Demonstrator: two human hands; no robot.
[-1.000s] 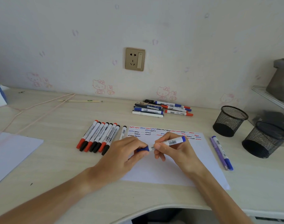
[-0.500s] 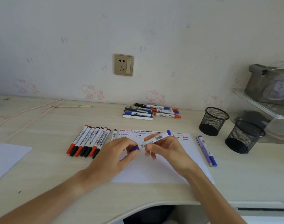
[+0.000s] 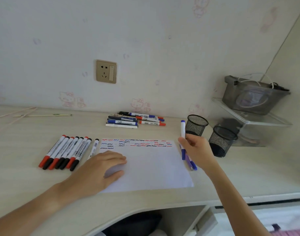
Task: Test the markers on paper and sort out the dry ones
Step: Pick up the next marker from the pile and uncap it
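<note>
Blue-capped and white-barrelled, a marker (image 3: 182, 133) stands nearly upright in the right hand (image 3: 196, 151), whose fingers are curled round its lower part just off the right edge of the paper (image 3: 151, 167). Its top end rises beside the nearer-left of two black mesh cups (image 3: 196, 125), with the second mesh cup (image 3: 221, 140) just right of the hand. Below the hand, two more pens (image 3: 190, 163), purple and blue, lie on the desk (image 3: 26, 176) against the paper's edge. The left hand (image 3: 103, 169) lies flat on the paper's lower left part, fingers relaxed and holding nothing. Rows of red, blue and black squiggles (image 3: 137, 143) run across the top of the sheet. To its left a row of red and black capped markers (image 3: 65, 152) lies side by side, with one single black-capped marker (image 3: 93, 149) set slightly apart next to the paper. A loose pile of markers (image 3: 134, 120) sits near the wall, below a wall socket (image 3: 106, 71).
</note>
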